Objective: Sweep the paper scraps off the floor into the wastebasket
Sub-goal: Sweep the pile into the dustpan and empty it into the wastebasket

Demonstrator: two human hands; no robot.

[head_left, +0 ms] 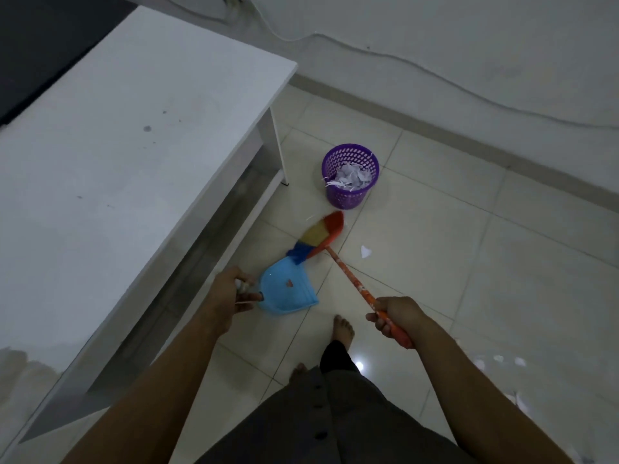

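My left hand point(231, 293) grips the handle of a light blue dustpan point(288, 291) held low over the floor tiles. My right hand point(393, 318) is closed on the orange handle of a small broom point(321, 234) whose red, yellow and blue bristles touch the floor just beyond the dustpan's mouth. A purple perforated wastebasket point(350, 177) stands past the broom, with white paper scraps heaped inside it. One white paper scrap point(365, 252) lies on the tiles right of the broom handle. More scraps point(509, 360) lie at the right, near my right arm.
A white table point(127, 139) fills the left side, its leg point(279, 152) close to the wastebasket. A wall with a cable point(435, 72) runs along the back. My bare feet point(343, 331) stand on the tiles between my arms.
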